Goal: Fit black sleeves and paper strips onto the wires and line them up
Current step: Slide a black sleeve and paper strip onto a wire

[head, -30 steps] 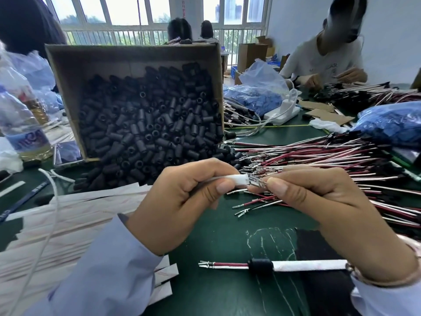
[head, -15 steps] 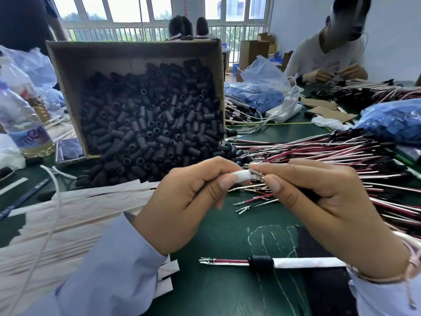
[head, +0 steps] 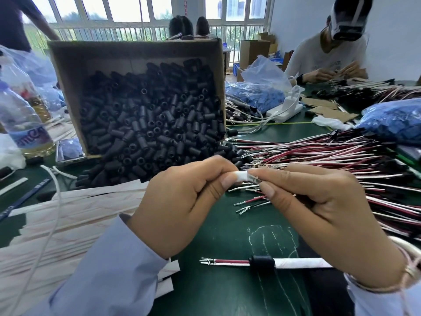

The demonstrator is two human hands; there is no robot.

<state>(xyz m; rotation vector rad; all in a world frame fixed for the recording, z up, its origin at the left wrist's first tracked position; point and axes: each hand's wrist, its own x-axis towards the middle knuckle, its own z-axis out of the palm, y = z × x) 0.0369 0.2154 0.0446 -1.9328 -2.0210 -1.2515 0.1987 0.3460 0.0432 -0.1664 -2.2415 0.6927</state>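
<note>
Pinching the end of a rolled white paper strip [head: 242, 175] between thumb and forefinger, the left hand [head: 180, 201] is holding it level at the middle of the view. Its other fingers are curling inward; how much strip is lying inside the fist I cannot tell. The right hand [head: 323, 208] is gripping a wire [head: 254, 179] just behind its metal terminals, thumb and forefinger closed on it, the terminals touching the strip's mouth. The rest of that wire is running back under the palm, hidden.

Judgement: the strip is being threaded onto the wire, and the terminals are only just entering. To do this well:
- The right hand should be holding close behind the terminals, so the thin leads are not buckling.
- It should be feeding straight along the tube's axis.
- The left should be gripping lightly enough that the paper mouth is not getting crushed flat.
- The terminal edges may be snagging the paper, and a slight twist should be helping.

Outward from the hands:
- **6 o'clock:** a finished wire [head: 227, 261] is lying on the green table [head: 227, 293]. Its black sleeve [head: 261, 262] is sitting between the bare leads and the paper wrap, a reference for lining up.
- **3 o'clock:** the heap of red and white wires [head: 330, 153] is lying spread across the table.
- **8 o'clock:** loose paper strips [head: 79, 213] are lying fanned.
- **11 o'clock:** a tipped cardboard box [head: 136, 53] is spilling black sleeves [head: 148, 128] onto the table.
- **1 o'clock:** another person [head: 330, 53] is working at the same table.
</note>
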